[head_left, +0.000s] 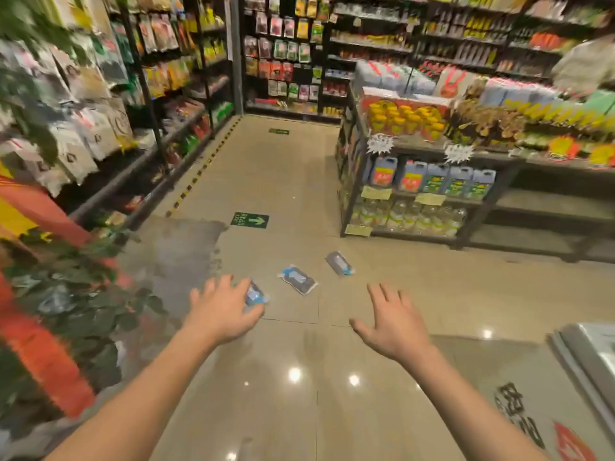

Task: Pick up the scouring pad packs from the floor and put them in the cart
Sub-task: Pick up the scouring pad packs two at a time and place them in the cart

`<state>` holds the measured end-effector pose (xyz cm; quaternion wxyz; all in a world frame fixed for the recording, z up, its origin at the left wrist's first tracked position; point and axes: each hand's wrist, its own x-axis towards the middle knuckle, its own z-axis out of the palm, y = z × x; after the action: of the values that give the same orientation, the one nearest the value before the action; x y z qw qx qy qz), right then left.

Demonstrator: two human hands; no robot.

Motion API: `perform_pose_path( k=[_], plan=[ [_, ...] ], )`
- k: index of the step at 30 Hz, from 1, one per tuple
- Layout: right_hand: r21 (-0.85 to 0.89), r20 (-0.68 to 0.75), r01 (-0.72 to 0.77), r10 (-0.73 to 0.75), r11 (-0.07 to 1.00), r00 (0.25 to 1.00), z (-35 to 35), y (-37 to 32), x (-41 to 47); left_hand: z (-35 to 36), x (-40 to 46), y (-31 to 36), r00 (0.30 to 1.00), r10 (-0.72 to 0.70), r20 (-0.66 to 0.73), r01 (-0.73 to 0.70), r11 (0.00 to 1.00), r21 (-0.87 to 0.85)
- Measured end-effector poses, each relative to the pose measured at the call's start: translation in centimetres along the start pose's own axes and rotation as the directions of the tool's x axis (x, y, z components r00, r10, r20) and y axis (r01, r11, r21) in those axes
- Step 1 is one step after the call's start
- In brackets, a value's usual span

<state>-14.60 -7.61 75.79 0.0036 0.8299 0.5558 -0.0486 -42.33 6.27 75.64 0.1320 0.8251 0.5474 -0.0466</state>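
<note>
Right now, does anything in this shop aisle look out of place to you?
Yes: three scouring pad packs lie on the floor instead of a shelf, at different angles. The left hand reaches onto the nearest pack; the middle pack and far pack lie untouched. The right hand hovers open.

Two bare arms in frame, no sleeves visible up to the bottom edge. Left hand (pixel 222 309) at 7 o'clock of centre, right hand (pixel 396 324) at 5 o'clock. No gloves, rings, watch or bands on either wrist. Nails short, unpainted as far as the blur allows. Grey cloth patch at far lower left; can't tell if it's clothing.
</note>
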Motion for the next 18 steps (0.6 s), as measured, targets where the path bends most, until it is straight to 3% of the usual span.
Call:
perform_pose_path(
  k=[5, 18],
  plan=[
    [0.000, 0.029, -0.080, 0.080, 0.997, 0.996, 0.3, 5.0, 8.8, 0.1, 11.4, 4.9, 0.998, 0.069, 0.008, -0.069, 0.997, 0.035],
    [0.026, 0.058, -0.118, 0.116, 0.993, 0.991, -1.3, 11.9, 36.2, -3.6, 40.7, 14.9, 0.983, 0.178, 0.037, -0.181, 0.981, 0.076]
  ],
)
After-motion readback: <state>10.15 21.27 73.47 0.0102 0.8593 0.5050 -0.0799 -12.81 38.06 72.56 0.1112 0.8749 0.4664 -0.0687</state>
